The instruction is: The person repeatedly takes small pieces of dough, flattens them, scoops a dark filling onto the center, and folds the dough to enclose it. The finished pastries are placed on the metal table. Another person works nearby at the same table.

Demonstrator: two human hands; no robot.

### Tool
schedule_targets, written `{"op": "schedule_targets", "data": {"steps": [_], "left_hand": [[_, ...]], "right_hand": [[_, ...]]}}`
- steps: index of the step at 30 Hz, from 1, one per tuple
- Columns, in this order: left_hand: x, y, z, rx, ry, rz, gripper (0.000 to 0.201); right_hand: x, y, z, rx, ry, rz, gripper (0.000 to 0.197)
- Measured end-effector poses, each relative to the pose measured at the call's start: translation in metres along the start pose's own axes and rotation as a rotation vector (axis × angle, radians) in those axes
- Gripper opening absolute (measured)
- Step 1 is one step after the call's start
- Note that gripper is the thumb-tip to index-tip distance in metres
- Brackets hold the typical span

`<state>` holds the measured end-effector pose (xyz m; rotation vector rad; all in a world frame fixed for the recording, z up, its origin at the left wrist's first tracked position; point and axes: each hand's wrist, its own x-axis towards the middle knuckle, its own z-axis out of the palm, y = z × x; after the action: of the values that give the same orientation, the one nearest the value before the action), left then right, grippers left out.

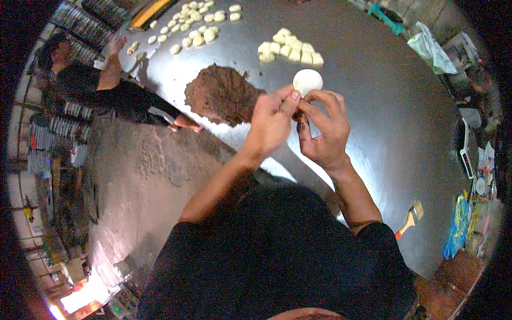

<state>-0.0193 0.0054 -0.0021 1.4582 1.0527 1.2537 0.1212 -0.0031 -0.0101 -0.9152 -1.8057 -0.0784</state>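
Observation:
A pale, round, flattened piece of dough (308,80) is held up over the metal table between my two hands. My left hand (273,118) pinches its lower left edge between thumb and finger. On the other side, the curled fingers of my right hand (326,124) grip its lower edge; dark smears mark the thumb side of this hand. Whether anything lies inside the dough is hidden. Just left of my hands sits a mound of dark brown paste (221,96). Cut dough pieces (292,47) lie close together beyond them.
Many rounded dough pieces (197,24) spread across the far left of the metal table (373,106). A flat brush (412,217) rests near its right side. Plastic bags (433,49) and a blue-yellow wrapper (456,226) line the right edge. A co-worker in dark clothes (90,80) is at the left.

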Motion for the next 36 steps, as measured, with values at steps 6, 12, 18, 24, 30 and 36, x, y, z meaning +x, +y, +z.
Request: {"op": "schedule_targets", "data": {"steps": [6,12,18,24,30,36], "left_hand": [[-0.023,-0.099,-0.027,0.318,-0.095,-0.135,0.01],[-0.06,-0.183,-0.01,0.211,-0.391,-0.748,0.02],[-0.067,-0.211,0.002,0.313,-0.18,-0.579,0.036],[-0.081,-0.199,-0.048,0.029,0.059,-0.913,0.058],[-0.115,-0.179,-0.108,-0.133,0.365,-0.788,0.064],[-0.199,-0.163,-0.178,-0.021,0.59,-0.944,0.065]], "right_hand": [[-0.058,0.009,-0.013,0.232,-0.155,0.326,0.018],[-0.078,0.025,0.01,0.246,-0.149,0.506,0.019],[-0.016,0.032,0.001,0.417,-0.027,0.373,0.036],[-0.062,0.022,0.103,-0.394,-0.222,0.254,0.052],[-0.158,0.078,0.157,0.154,-0.588,0.678,0.047],[-0.144,0.047,0.038,0.112,-1.049,0.654,0.031]]}}
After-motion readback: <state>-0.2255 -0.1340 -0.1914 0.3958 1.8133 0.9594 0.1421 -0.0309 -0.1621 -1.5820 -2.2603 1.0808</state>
